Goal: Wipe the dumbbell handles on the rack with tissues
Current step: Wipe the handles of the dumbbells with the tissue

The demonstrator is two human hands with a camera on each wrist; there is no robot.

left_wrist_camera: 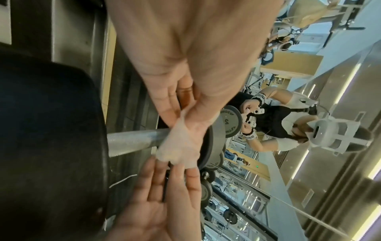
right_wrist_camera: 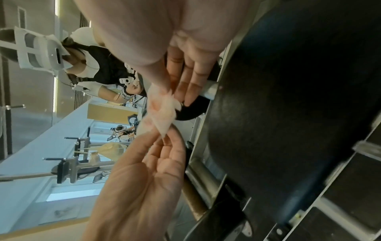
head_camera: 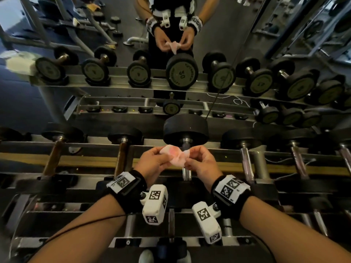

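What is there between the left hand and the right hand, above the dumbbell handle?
A crumpled tissue, pinched by the left hand and right hand above the handle; head view.

gym mirror wall [head_camera: 228,35], dark floor [head_camera: 19,95]

Pinkish-white tissue [head_camera: 175,155]; blk dumbbell heads [head_camera: 185,128].
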